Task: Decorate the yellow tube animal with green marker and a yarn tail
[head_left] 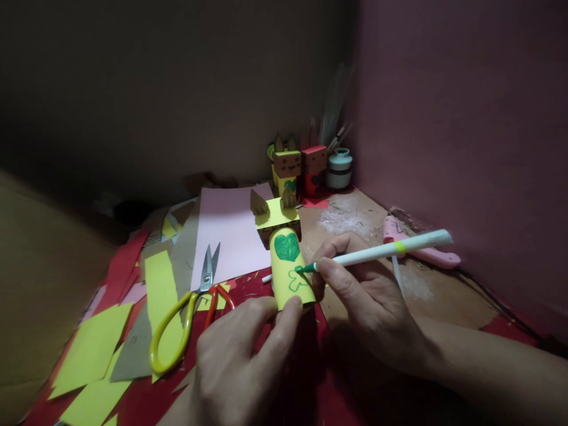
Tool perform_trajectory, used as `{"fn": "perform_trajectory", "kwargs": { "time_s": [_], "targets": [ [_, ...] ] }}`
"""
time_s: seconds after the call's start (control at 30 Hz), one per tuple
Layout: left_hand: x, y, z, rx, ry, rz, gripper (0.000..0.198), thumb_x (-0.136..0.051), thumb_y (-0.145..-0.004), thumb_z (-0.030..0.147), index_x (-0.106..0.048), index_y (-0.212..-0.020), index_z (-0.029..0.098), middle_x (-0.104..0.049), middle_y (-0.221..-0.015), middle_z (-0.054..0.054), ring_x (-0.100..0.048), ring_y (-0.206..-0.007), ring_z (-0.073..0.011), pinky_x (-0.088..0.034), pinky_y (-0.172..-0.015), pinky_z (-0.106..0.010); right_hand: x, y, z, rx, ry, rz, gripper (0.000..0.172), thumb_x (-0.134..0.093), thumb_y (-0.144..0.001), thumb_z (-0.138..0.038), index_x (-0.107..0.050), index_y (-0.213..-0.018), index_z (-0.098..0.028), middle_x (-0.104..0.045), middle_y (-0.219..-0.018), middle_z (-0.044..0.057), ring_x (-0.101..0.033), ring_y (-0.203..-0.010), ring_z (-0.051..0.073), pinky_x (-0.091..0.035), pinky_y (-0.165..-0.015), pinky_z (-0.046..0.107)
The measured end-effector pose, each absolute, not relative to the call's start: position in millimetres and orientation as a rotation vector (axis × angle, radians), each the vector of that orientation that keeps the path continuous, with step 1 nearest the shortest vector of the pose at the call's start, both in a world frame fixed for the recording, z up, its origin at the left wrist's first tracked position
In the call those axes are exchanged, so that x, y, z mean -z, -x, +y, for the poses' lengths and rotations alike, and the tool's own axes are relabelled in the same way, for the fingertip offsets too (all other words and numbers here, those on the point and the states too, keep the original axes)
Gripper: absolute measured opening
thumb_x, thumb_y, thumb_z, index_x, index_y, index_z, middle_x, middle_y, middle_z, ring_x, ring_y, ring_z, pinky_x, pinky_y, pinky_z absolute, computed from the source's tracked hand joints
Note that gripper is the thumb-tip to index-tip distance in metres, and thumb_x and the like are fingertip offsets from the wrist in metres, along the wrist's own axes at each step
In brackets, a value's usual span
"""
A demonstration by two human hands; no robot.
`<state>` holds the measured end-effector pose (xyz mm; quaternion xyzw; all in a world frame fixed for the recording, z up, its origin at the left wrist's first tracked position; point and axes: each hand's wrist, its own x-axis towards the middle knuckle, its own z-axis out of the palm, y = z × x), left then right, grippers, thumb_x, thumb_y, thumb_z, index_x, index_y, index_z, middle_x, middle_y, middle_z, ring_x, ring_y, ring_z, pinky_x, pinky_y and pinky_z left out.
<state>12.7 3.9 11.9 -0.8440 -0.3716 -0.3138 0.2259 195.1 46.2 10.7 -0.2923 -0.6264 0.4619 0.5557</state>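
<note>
My right hand (370, 290) grips a white marker (377, 253) with a green tip. The tip touches a yellow paper-covered tube (284, 236), just below a filled green heart (287, 247). Under the heart is a green outline of a small rounded shape, partly coloured at the top. My left hand (246, 355) pinches the tube's near end between thumb and fingers. Joined to or touching the tube's far end is a cardboard box head (279, 214) with a yellow top and two brown pointed ears.
Scissors (207, 278) with yellow and red handles lie open on the left, among yellow paper pieces (91, 340). Pink paper (233, 231) lies behind. Two finished-looking figures (287, 163) and a pale jar (339, 168) stand at the back. A pink glue gun (430, 254) rests right.
</note>
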Motion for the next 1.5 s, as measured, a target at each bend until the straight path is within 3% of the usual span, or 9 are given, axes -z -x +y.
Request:
{"fn": "perform_trajectory", "kwargs": {
  "time_s": [0.67,0.97,1.5],
  "targets": [
    [-12.2,-15.7,3.8,0.860,2.315,-1.062,0.025,-0.036,-0.102,0.013,-0.060,-0.110,0.016,-0.068,-0.081,-0.002,-0.063,-0.064,-0.0089,-0.046,-0.055,-0.020,-10.2,-196.0,47.6,-1.049,0.704,-1.512,0.012,-0.049,-0.100,-0.030,-0.055,-0.092,-0.023,-0.055,-0.078,-0.003,-0.055,-0.072,0.013,-0.047,-0.067,0.029],
    [-14.6,-15.1,4.4,0.833,2.281,-1.064,0.024,-0.035,-0.103,0.015,-0.058,-0.109,0.018,-0.068,-0.078,0.000,-0.063,-0.061,-0.0087,-0.046,-0.053,-0.019,-10.4,-193.4,46.6,-1.112,0.690,-1.425,0.012,-0.050,-0.099,-0.030,-0.053,-0.090,-0.023,-0.057,-0.071,-0.003,-0.058,-0.067,0.013,-0.049,-0.061,0.027],
    [-12.6,-14.7,3.3,0.871,2.319,-1.074,0.024,-0.039,-0.101,0.012,-0.060,-0.112,0.016,-0.067,-0.084,-0.002,-0.062,-0.068,-0.0092,-0.046,-0.057,-0.020,-8.3,-196.0,47.3,-1.086,0.692,-1.478,0.011,-0.049,-0.100,-0.031,-0.053,-0.093,-0.024,-0.055,-0.077,-0.003,-0.055,-0.070,0.013,-0.046,-0.065,0.029]
  ]
}}
